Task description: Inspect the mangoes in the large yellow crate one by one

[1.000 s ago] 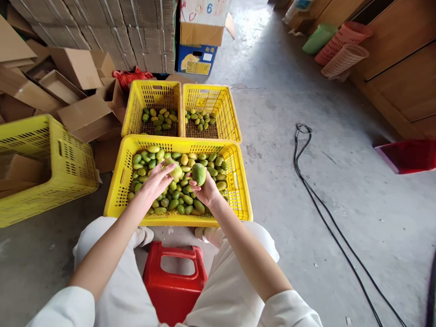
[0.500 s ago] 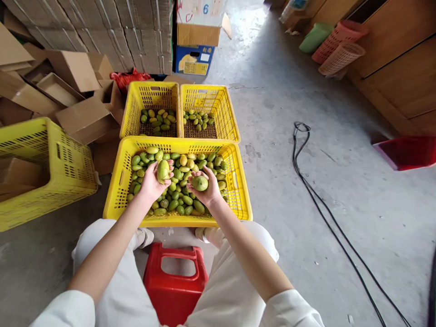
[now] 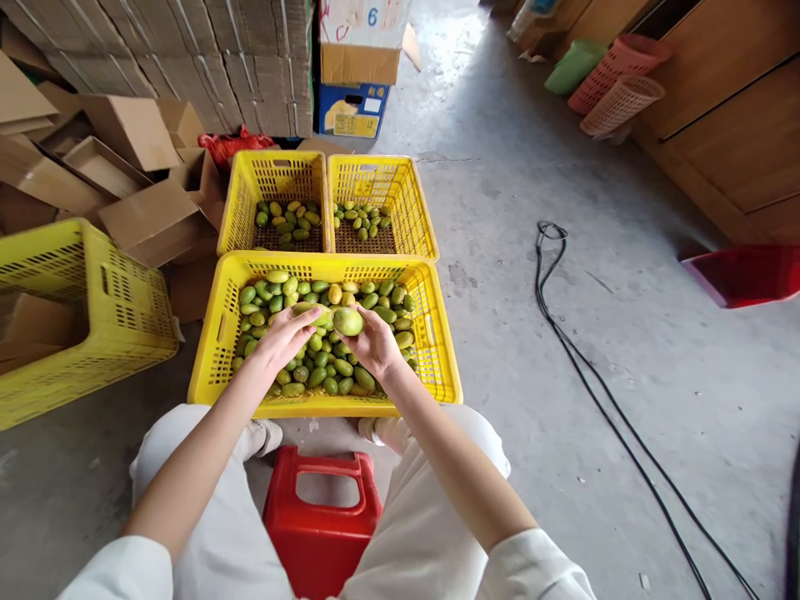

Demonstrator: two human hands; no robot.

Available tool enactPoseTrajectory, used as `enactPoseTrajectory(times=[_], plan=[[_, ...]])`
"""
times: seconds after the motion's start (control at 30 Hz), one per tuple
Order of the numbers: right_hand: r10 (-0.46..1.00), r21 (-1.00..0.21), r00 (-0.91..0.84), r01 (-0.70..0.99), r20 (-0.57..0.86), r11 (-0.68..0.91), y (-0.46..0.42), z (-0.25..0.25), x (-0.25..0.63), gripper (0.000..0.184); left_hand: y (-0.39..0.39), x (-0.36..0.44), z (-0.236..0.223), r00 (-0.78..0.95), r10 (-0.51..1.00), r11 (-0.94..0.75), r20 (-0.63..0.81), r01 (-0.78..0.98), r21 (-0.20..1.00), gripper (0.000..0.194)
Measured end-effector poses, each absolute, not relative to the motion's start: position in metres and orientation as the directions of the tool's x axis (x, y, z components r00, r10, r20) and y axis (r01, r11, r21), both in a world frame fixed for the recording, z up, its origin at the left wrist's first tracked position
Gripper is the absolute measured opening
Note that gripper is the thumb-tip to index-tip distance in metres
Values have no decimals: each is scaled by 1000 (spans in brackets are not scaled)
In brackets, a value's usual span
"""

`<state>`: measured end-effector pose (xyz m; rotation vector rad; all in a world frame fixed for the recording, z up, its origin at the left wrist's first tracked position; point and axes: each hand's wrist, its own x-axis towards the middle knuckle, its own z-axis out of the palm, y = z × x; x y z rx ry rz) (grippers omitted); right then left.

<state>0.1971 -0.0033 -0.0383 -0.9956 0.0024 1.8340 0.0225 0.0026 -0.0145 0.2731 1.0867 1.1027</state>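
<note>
My left hand (image 3: 286,337) is closed on a yellowish-green mango (image 3: 314,314), its fingers lying over the fruit. Close beside it, my right hand (image 3: 373,340) grips a rounder green mango (image 3: 348,322) from the right side. The two fruits are nearly side by side; I cannot tell whether they touch. Both hands are above a large yellow crate (image 3: 325,406) that holds many green and yellowish mangoes (image 3: 342,367). Behind it stand two smaller yellow crates, the left one (image 3: 228,208) and the right one (image 3: 427,208), each with a layer of mangoes on its floor.
A red plastic stool (image 3: 322,533) sits between my legs. At left are a yellow-green crate (image 3: 128,292) and loose cardboard boxes (image 3: 153,217). A black cable (image 3: 581,367) lies on the floor at right. Plastic baskets (image 3: 622,104) stand by wooden cabinets.
My hands have come closer together. The left hand has turned over, so its mango now lies sideways under the fingers. The right hand has shifted slightly left with its mango.
</note>
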Motion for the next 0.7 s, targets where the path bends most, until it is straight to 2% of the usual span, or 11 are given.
enactPoseTrajectory(times=[0.1, 0.17, 0.33, 0.5, 0.7], plan=[[713, -343, -222, -758, -665, -555, -5, -35, 198, 22, 3, 21, -16, 20, 822, 473, -569, -581, 662, 30], [706, -337, -210, -764, -676, -550, -5, -35, 198, 25, 4, 20, -16, 21, 819, 474, -573, -586, 657, 23], [700, -392, -112, -761, -705, -516, -3, -37, 196, 28, 6, 19, -13, 67, 771, 540, -634, -596, 594, 35], [704, -399, -121, -752, -700, -525, -4, -38, 195, 27, 5, 22, -8, 31, 718, 579, -695, -581, 572, 12], [687, -352, -189, -746, -701, -565, -5, -36, 200, 12, 7, 24, -7, -18, 668, 607, -744, -565, 559, 18]])
